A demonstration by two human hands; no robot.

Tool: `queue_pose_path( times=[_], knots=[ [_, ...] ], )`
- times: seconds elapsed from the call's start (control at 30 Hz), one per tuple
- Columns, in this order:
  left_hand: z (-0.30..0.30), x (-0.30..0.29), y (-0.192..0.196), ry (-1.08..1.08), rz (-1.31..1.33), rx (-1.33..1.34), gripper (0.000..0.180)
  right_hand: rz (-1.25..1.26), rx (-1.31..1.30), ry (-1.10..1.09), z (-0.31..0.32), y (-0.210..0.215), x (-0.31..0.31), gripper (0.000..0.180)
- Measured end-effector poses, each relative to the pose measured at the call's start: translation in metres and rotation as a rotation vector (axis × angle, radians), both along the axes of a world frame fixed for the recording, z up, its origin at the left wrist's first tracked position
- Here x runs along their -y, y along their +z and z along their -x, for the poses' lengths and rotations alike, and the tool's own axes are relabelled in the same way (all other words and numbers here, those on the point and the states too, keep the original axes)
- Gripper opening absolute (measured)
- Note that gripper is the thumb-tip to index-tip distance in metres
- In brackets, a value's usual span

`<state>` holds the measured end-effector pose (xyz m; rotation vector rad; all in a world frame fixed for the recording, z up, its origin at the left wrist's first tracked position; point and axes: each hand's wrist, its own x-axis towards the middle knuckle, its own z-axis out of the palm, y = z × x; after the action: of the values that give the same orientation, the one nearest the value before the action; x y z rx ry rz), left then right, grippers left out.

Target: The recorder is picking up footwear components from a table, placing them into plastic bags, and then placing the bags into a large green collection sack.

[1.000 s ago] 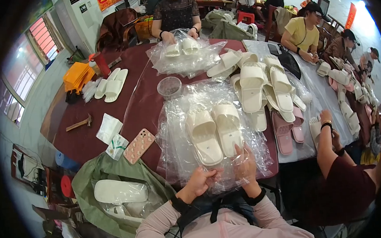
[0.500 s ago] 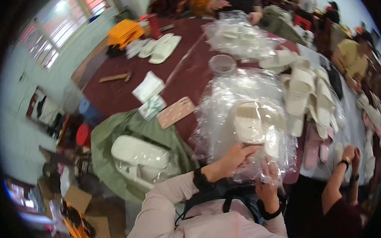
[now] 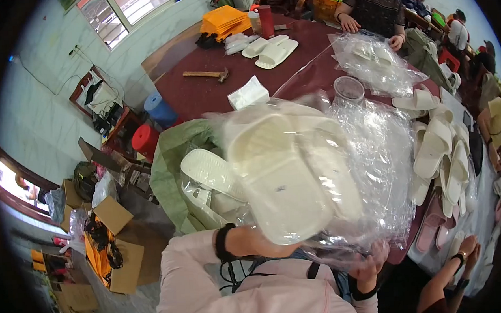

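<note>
"Checking placement: where is the bagged slipper pair [image 3: 281,194]?"

"Just right of the green sack [image 3: 166,186], overlapping its mouth in view, heels toward the wearer, long axis leaning sackward at the toes. Left hand (hidden behind the pair, grip cannot be told) is nearer the sack; right hand [image 3: 372,262], farther right, curls at loose film [image 3: 335,254], pinch unclear."

"Obstructions?"

"White slippers [image 3: 209,171] inside the sack."

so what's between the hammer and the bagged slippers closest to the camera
In the head view, a white packet lies on the maroon tabletop between the hammer and those bagged slippers.
</note>
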<state>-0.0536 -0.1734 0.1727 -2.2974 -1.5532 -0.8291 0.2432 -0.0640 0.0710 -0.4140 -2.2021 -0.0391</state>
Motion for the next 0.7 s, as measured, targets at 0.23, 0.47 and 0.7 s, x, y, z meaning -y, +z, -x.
queue_pose_path(
  times=[0.23,0.47,0.7],
  knots=[
    [0.040,0.025,-0.008,0.362,0.076,0.766,0.023,0.379,0.118,-0.216,0.038,0.025,-0.023,0.052],
    [0.075,0.071,-0.067,0.540,0.202,0.194,0.022,0.478,0.152,-0.225,0.041,0.018,-0.031,0.061],
    [0.095,0.081,-0.096,0.570,0.311,-0.156,0.024,0.507,0.148,-0.224,0.042,0.016,-0.032,0.061]
  ],
)
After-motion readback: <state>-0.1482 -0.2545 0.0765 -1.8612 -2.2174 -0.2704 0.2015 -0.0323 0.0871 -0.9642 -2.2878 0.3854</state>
